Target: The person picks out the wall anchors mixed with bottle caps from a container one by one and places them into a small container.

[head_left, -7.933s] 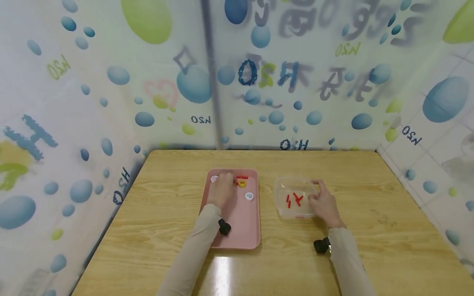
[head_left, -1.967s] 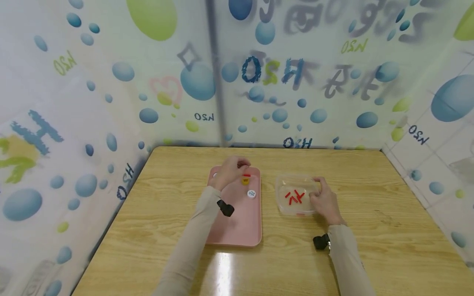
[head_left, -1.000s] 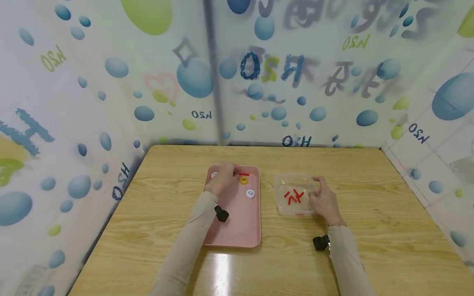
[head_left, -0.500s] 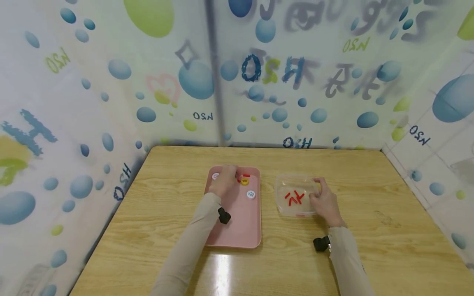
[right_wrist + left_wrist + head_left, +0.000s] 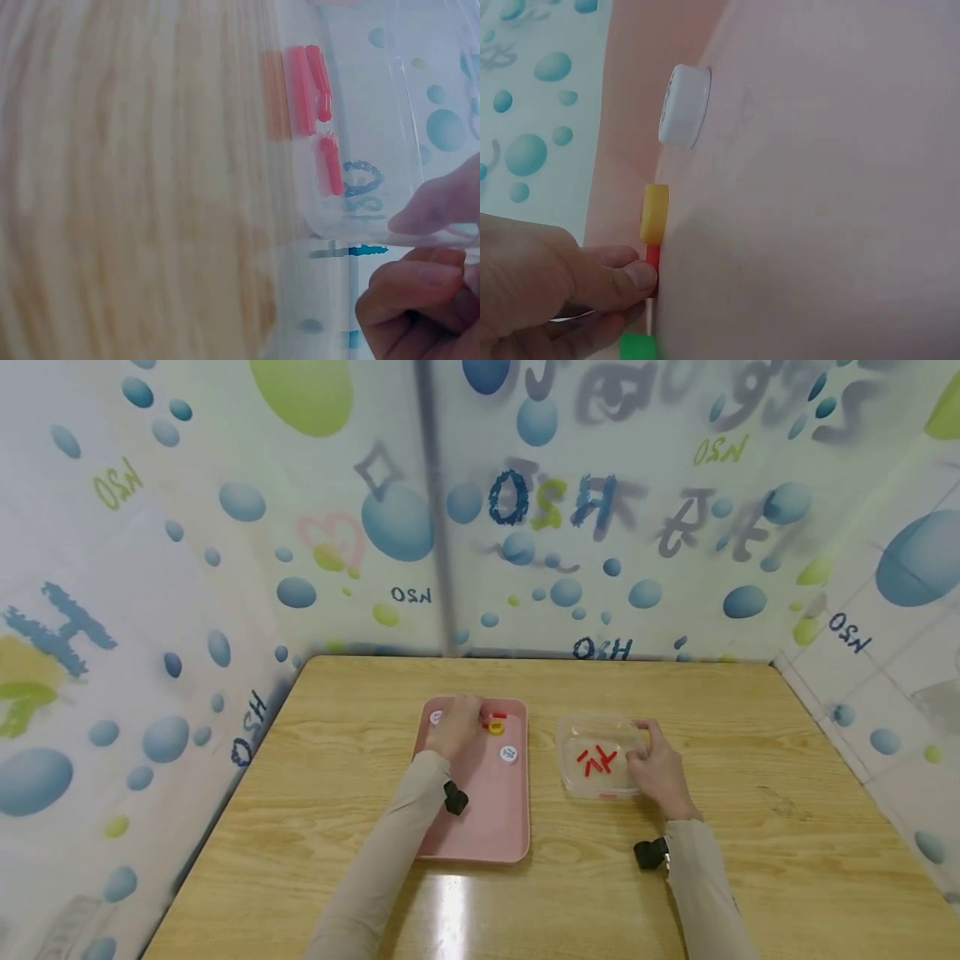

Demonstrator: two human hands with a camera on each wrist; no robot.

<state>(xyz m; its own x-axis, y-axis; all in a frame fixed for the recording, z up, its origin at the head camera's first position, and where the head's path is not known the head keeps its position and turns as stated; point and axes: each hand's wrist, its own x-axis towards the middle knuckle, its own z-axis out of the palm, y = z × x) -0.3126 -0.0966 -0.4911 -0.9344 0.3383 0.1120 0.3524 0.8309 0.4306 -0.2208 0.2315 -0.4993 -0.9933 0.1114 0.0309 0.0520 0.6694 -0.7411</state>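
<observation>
My left hand reaches into the far part of a pink tray. In the left wrist view its thumb and fingers pinch a short red stick, whose end meets a yellow disc. Just behind that disc in the head view lies another red stick. A white disc with markings sits nearer to me, and a second white disc is partly covered by the hand. My right hand grips the right side of a clear plastic box holding several red sticks.
A bit of something green shows below the left fingers in the left wrist view. Both containers stand on a wooden table, with a strip of tabletop between them. A patterned wall rises behind the table's far edge.
Since the earliest frame, red sticks have been added to the box, and the tray's far end shows fewer. My left hand was raised, then came back down by the yellow disc. The right hand stayed put.
</observation>
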